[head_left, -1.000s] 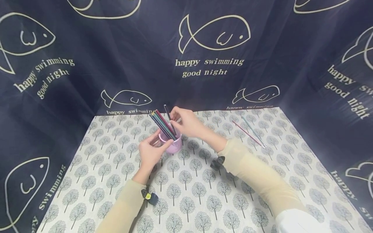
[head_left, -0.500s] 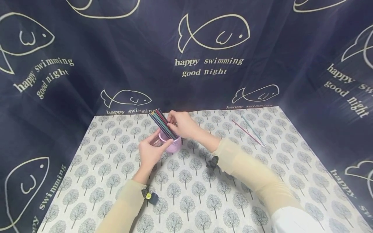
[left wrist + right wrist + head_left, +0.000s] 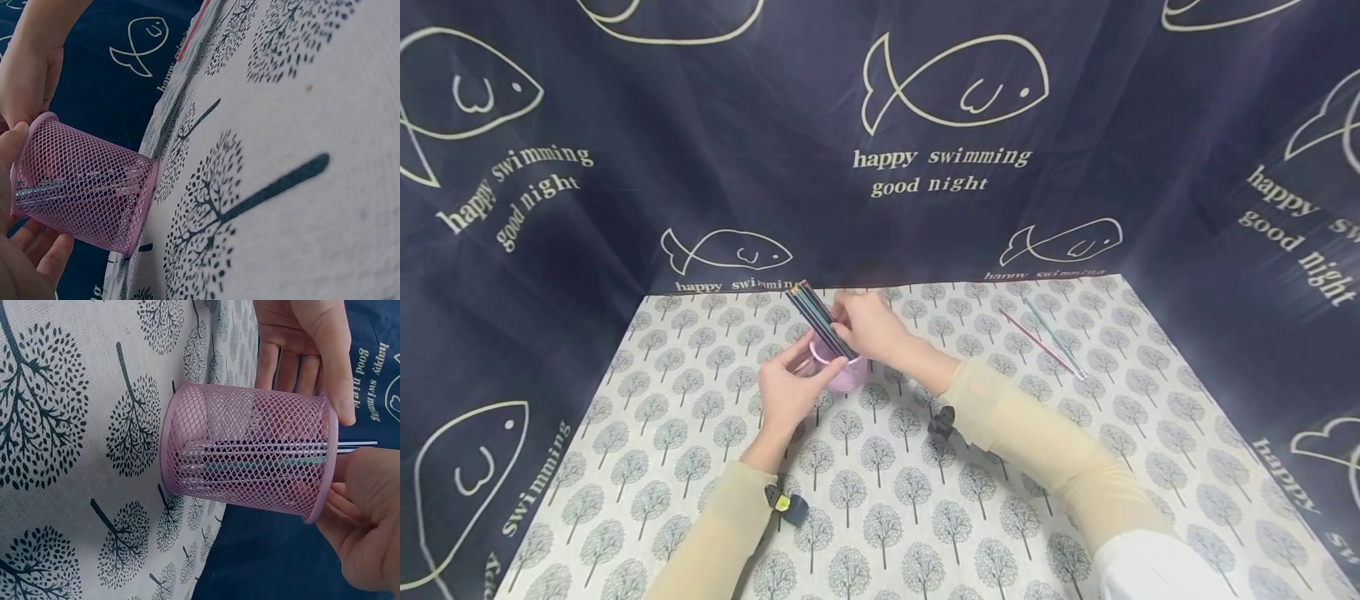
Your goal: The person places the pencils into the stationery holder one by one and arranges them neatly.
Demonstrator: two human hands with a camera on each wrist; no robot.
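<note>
A pink mesh pencil cup (image 3: 847,379) stands on the patterned cloth. Its rim is gripped by my left hand (image 3: 785,392), thumb at the near side and fingers spread along the far side. Several slim pencils (image 3: 816,317), mostly dark with a teal one among them, lean to the left out of the cup. My right hand (image 3: 874,327) pinches at these pencils just above the rim, its fingertips partly hidden behind the bundle. Through the mesh in the right wrist view, the pencils' silvery lower ends (image 3: 194,459) show near the cup's base.
A red pencil (image 3: 1037,340) and a light teal pencil (image 3: 1051,333) lie on the tree-print cloth (image 3: 880,500) to the right, converging at their near ends. Behind the cloth hangs a dark blue curtain (image 3: 805,167) with fish drawings.
The right hand has lowered a dark pencil into the cup and moved left against the bundle; that pencil no longer stands apart. The left hand and cup have stayed put.
</note>
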